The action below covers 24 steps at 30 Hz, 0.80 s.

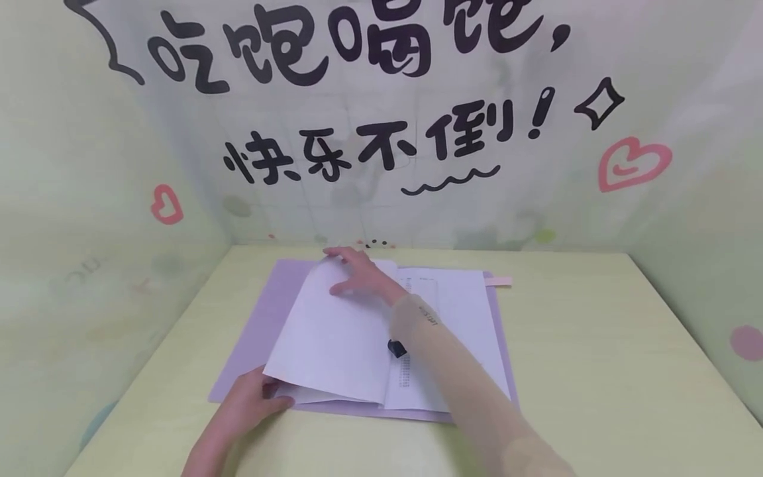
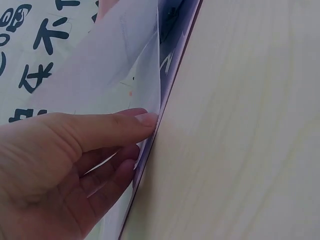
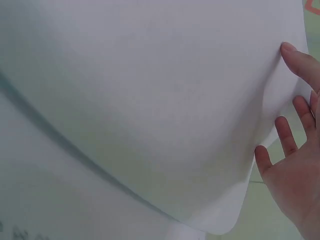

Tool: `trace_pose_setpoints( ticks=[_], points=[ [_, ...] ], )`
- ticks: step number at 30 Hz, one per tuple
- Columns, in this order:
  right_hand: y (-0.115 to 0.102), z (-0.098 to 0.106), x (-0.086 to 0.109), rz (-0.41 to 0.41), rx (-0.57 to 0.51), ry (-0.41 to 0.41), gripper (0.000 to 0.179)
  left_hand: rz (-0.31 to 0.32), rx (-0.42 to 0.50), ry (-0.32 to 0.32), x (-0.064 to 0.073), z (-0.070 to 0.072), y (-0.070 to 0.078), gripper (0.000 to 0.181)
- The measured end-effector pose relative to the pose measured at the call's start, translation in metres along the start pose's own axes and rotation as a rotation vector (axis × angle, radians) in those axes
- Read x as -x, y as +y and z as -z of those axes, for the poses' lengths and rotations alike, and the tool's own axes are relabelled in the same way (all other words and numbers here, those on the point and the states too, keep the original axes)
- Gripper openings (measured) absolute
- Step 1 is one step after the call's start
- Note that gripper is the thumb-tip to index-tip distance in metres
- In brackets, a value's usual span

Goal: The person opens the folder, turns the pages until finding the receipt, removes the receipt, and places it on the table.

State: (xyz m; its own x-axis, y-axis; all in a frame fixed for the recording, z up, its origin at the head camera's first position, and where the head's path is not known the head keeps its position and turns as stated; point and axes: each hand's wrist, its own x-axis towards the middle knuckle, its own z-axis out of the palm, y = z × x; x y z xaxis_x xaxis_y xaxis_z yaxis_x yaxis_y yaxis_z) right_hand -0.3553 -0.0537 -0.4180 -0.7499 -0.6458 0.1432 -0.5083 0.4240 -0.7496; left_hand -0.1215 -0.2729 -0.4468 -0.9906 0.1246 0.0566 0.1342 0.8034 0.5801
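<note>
A booklet (image 1: 447,305) with white pages and a purple cover (image 1: 253,338) lies spread on the table. One white page (image 1: 334,331) is lifted and curved on the left side. My left hand (image 1: 244,404) is at the lower left corner, its thumb and fingers pinching the page edge (image 2: 150,85) in the left wrist view. Across the top of the lifted page reaches my right hand (image 1: 363,275). In the right wrist view its thumb (image 3: 297,62) touches the page, and the other fingers extend along the edge, fairly straight.
The booklet rests on a pale wood-grain table (image 1: 596,371). A pink tab (image 1: 499,281) sticks out at its upper right. A small black object (image 1: 396,348) shows by the right sleeve (image 1: 459,371). A printed curtain (image 1: 381,212) hangs behind the table.
</note>
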Motion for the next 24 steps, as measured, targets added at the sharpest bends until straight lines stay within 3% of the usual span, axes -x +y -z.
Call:
trace_pose_setpoints(
  ticks=[5, 16, 24],
  points=[
    [0.0, -0.007, 0.001, -0.049, 0.052, -0.046, 0.082, 0.005, 0.137, -0.039, -0.005, 0.002, -0.004, 0.063],
    [-0.015, -0.021, 0.005, -0.152, 0.166, -0.12, 0.08, -0.01, 0.227, -0.031, -0.005, 0.0, -0.008, 0.092],
    [-0.018, -0.032, 0.005, -0.235, 0.255, -0.155, 0.085, -0.216, 0.128, 0.028, 0.001, 0.0, -0.015, 0.066]
  ],
)
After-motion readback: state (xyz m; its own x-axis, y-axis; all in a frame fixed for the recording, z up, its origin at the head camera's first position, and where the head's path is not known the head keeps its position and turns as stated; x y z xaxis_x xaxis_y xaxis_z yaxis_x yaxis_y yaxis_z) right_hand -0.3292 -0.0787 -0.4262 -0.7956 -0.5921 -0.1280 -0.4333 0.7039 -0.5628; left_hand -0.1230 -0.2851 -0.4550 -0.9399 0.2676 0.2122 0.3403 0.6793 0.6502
